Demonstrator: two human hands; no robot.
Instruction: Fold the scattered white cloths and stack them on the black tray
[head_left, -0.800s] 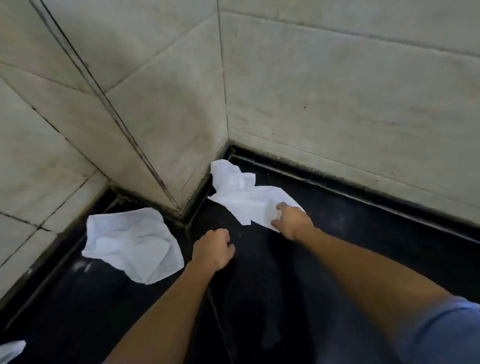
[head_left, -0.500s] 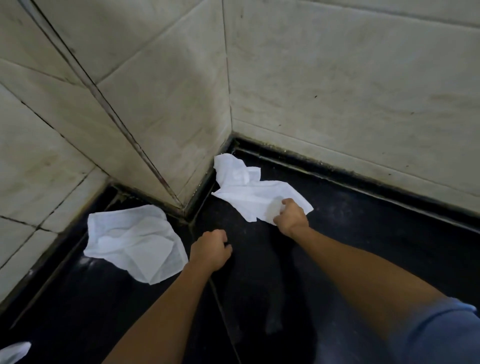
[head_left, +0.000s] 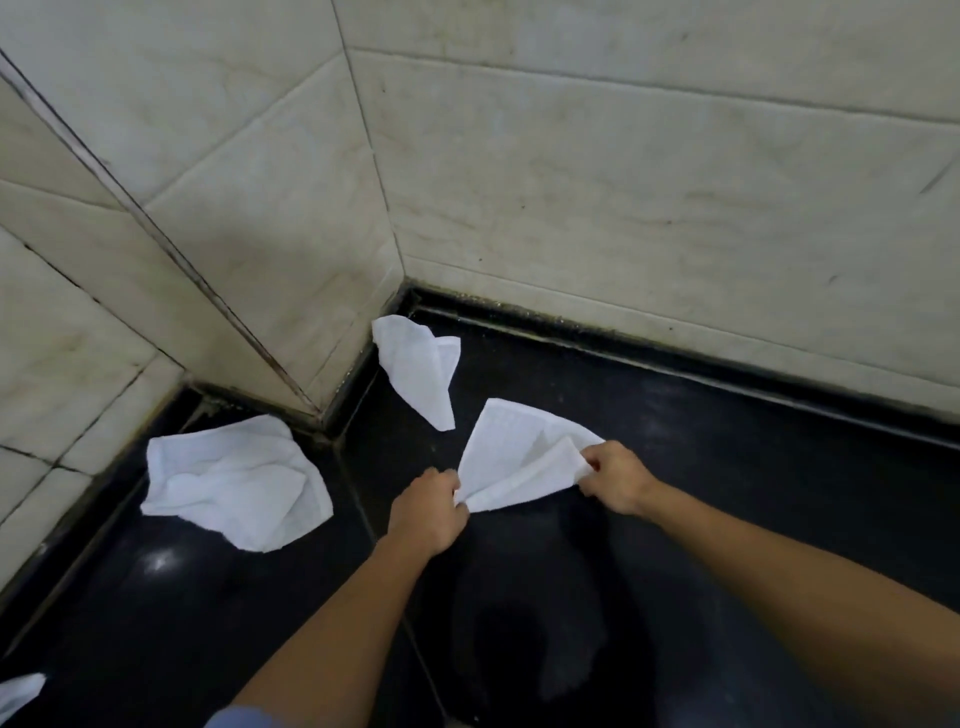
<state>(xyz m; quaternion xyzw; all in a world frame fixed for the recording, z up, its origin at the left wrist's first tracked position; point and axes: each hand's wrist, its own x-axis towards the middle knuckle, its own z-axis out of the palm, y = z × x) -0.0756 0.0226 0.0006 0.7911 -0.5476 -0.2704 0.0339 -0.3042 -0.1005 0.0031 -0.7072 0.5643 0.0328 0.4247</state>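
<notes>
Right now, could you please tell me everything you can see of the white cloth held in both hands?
The held cloth is white, thin and faintly textured, like a woven towel. It is partly folded over itself, fanning into a rough triangle. The left hand pinches its near corner and the right hand grips its right edge. Whether it touches the black surface below is unclear.

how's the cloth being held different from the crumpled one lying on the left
The held cloth is gripped at two corners, by the left hand and the right hand; the crumpled cloth is touched by neither. The held cloth is pulled into a taut fan shape, while the crumpled cloth lies slack in rumpled folds. The held cloth sits out from the walls, while the crumpled cloth lies beside the wall base. Both are white and unfolded.
</notes>
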